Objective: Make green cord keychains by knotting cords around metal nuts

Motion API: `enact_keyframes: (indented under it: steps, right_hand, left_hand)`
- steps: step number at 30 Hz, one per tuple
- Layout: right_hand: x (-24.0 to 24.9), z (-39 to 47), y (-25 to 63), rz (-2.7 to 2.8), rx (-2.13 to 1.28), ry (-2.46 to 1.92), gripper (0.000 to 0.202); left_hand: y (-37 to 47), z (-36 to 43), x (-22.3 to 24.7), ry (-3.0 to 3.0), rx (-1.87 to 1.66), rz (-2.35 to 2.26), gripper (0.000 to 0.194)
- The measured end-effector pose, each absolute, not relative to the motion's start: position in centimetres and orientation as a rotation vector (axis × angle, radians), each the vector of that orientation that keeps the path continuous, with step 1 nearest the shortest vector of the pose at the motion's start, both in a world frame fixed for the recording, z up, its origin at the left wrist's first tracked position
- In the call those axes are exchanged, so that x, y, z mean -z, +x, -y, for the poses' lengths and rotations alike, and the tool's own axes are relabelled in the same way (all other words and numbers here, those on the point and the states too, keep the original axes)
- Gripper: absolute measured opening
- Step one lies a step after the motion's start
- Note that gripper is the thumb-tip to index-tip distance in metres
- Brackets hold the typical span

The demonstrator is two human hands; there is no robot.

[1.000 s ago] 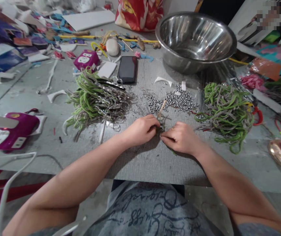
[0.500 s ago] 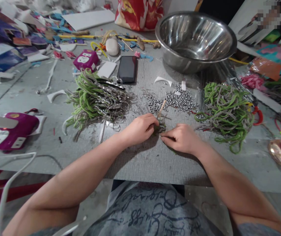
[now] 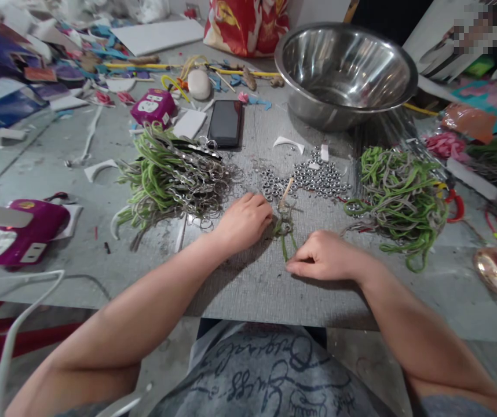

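A short green and grey cord (image 3: 284,246) lies on the table between my hands. My right hand (image 3: 329,255) pinches its near end, thumb and fingers together. Left of the cord's far end, my left hand (image 3: 247,217) rests with curled fingers; whatever its fingertips hold is hidden. Just beyond stands a thin wooden stick (image 3: 287,190), tilted, beside a spread of silvery beads (image 3: 318,176). To the left is a bundle of green and grey cords (image 3: 157,174) with silvery beads strung along it. A loose pile of similar cords (image 3: 405,200) sits to the right.
A steel bowl (image 3: 344,113) stands at the back right, with a phone (image 3: 225,123) to its left. Purple power sockets (image 3: 18,234) lie on the left. Red-handled scissors (image 3: 456,205) are partly under the right pile. Scraps cover the back left.
My right hand has drawn back toward me with the cord end, so the green strands now show stretched out. My left hand has shifted slightly away and left.
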State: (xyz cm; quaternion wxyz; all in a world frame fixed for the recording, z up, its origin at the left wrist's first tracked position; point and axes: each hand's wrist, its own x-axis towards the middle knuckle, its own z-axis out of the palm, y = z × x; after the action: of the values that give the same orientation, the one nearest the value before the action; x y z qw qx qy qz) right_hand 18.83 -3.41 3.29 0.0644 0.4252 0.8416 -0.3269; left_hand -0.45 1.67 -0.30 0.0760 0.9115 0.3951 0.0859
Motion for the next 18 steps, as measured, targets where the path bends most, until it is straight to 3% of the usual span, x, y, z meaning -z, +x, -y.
enact_keyframes:
  steps: [5,9,13,18]
  right_hand:
    - [-3.4,3.8,18.5,-2.538,1.091,1.161,0.023]
    - [-2.6,3.7,18.8,-2.858,1.089,1.273,0.021]
    - [-1.5,2.8,19.4,-3.214,0.542,1.639,0.022]
    - [-0.3,2.0,19.7,-3.110,0.184,1.564,0.036]
  left_hand:
    - [-0.1,-1.6,0.5,2.686,-0.295,-1.323,0.023]
    - [0.2,-0.8,0.3,2.576,-0.507,-1.328,0.021]
    - [0.7,0.9,0.3,2.494,-0.728,-1.146,0.040]
    - [1.5,2.0,1.3,2.491,-0.526,-1.149,0.058]
